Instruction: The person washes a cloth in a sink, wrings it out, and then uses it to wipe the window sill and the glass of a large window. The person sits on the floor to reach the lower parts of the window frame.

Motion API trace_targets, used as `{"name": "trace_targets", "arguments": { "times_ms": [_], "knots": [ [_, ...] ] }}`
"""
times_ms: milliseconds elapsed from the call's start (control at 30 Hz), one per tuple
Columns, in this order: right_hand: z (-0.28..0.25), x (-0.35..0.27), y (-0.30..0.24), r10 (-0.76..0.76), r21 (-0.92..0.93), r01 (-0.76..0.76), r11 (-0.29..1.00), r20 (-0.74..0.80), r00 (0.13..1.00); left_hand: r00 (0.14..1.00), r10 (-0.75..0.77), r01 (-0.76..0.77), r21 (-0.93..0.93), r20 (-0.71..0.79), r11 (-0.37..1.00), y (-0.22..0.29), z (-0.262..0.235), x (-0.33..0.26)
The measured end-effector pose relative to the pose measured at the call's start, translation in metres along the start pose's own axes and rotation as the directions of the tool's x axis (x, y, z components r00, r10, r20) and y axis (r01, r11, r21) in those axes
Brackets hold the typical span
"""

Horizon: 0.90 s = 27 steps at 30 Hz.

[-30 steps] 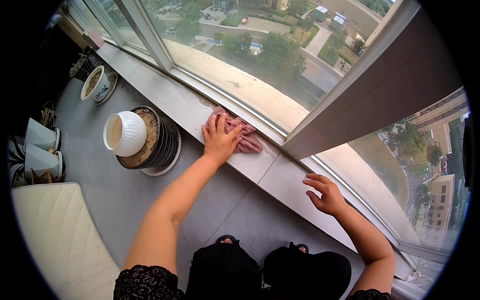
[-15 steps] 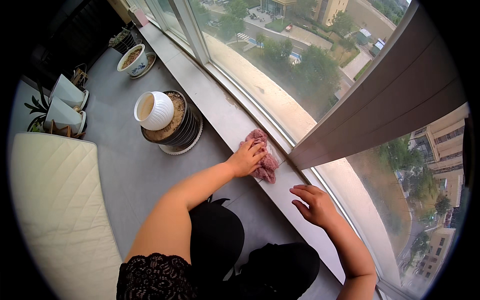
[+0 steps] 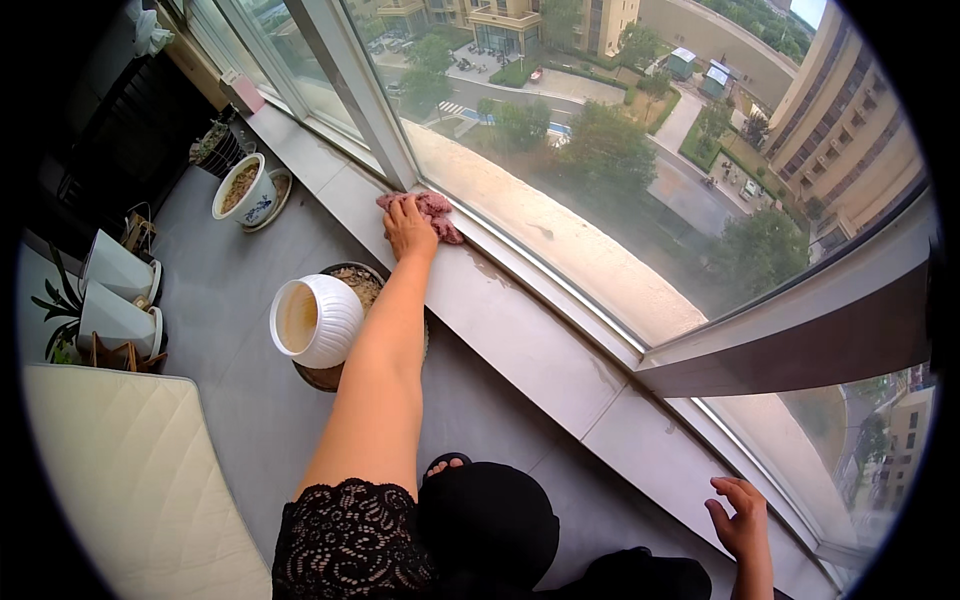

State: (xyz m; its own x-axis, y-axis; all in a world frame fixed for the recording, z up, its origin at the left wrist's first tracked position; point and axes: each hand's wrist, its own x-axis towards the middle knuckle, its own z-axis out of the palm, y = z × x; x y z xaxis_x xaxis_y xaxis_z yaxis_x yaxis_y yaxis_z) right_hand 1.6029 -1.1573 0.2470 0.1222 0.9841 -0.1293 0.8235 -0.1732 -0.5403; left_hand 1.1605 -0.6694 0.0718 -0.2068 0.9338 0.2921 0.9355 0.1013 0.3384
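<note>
A fluffy dusty-pink cloth [image 3: 437, 208] lies bunched on the grey window sill [image 3: 535, 340], against the foot of a window post. My left hand [image 3: 408, 234] presses down on it with bent fingers, my arm stretched far forward. Damp-looking streaks show on the sill nearer to me. At the lower right, my right hand [image 3: 742, 515] holds nothing; its fingers are apart and slightly curled, over or close to the near part of the sill. The lower right forearm runs out of the picture.
Left of the sill, a white ribbed pot [image 3: 325, 320] rests tilted on a dark planter [image 3: 375, 283], partly behind my left arm. Farther off stands a white-and-blue pot [image 3: 245, 190]. A quilted cream cushion [image 3: 130, 480] lies at left. Window panes [image 3: 600, 150] border the sill.
My left hand has slid the cloth forward along the sill to the window post. My right hand is lower and farther right in the picture. The view has shifted too.
</note>
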Motion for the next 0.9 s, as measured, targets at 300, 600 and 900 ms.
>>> {"name": "trace_targets", "arguments": {
  "times_ms": [300,600,900],
  "knots": [
    [-0.005,0.024,-0.041,-0.003,0.051,0.004,0.999,-0.023,1.0,0.785,-0.275,-0.09,0.542,0.554,0.835,0.007,-0.037,-0.001],
    [-0.013,0.08,-0.077,-0.281,0.114,0.279,0.954,0.006,0.96,0.62,0.265,-0.576,0.199,0.739,0.793,0.038,-0.093,-0.179],
    [-0.017,0.061,-0.075,-0.3,0.099,0.298,0.949,0.0,0.954,0.966,0.053,-0.071,0.063,0.252,0.995,0.014,-0.041,-0.053]
  ]
}}
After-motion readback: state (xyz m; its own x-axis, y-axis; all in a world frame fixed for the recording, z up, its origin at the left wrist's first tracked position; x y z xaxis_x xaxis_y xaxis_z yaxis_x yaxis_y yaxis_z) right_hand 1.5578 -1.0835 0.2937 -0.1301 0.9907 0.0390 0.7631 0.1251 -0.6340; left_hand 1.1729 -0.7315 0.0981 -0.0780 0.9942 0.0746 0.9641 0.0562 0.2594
